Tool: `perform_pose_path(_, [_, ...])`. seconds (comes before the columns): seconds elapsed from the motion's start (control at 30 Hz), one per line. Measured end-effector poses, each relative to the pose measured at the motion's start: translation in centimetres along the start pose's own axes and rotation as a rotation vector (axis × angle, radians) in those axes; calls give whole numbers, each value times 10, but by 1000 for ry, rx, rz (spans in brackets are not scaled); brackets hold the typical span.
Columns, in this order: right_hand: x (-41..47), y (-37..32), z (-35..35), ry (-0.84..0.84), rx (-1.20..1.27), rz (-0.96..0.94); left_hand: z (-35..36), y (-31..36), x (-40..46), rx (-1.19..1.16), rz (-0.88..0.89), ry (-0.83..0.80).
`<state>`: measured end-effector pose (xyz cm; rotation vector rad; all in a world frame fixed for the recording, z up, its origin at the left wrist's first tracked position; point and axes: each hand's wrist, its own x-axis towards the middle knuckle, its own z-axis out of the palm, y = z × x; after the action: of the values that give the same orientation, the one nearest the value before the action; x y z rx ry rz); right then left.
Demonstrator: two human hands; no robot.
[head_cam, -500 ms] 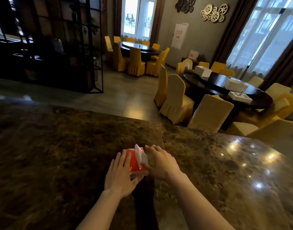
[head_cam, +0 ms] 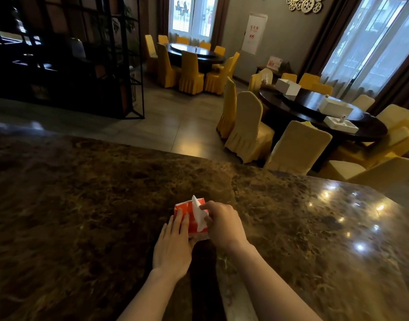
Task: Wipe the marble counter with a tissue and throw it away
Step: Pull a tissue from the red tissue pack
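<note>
**Operator:** Tissue (head_cam: 198, 215), item one. White sheet, standing up out of the red tissue pack (head_cam: 189, 213), its long axis running near to far and tilted slightly, upper tip at the far end of the pack. I log it as dead ahead of both wrists, just beyond the knuckles, on the marble counter (head_cam: 83, 205).

**Checker:** Which hand is nearer to it?

**Operator:** Right hand (head_cam: 223, 224). Its forefinger and thumb are closed on the sheet's right edge, a pinch, other fingers curled under. From my seat I read that as a grip on the tissue alone, not on the pack.

**Checker:** Left hand?

**Operator:** Left hand (head_cam: 173, 245), item three. Flat, fingers together and laid along the pack's near-left face, fingertips resting on the red top. Pressing down, I judge, to hold the pack in place. Not touching the sheet as far as I can tell.

**Checker:** So the relation that matters?

**Operator:** Sheet sits between the two hands, right of the left fingertips, left of the right knuckles. The pull, as I'd call it, wants to go up and toward the far end, along the sheet's own axis, while the left keeps the pack down. Pulled sideways, the thin paper could tear or drag the pack along.

**Checker:** Counter state?

**Operator:** Dark brown, glossy, lamp reflections to the right. Wiping not yet begun; no bin in view.
</note>
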<state>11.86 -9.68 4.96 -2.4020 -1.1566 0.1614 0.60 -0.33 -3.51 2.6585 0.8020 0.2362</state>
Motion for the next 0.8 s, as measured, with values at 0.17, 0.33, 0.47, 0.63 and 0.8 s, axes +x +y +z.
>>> perform_pose_path(0.17, [-3,1,-16,247,104,28,1,3,-3,-35,-33,2])
perform_pose_path(0.33, [-7,-1,-43,361,193,20,3,10,-6,-1,-64,19])
perform_pose_path(0.47, [-16,-1,-51,396,215,14,1,19,-9,43,-70,-14])
perform_pose_path(0.63, [-12,-2,-81,600,313,86,-5,24,-13,52,-97,12])
perform_pose_path(0.8, [-18,6,-117,691,353,116,-6,35,-16,87,-131,37])
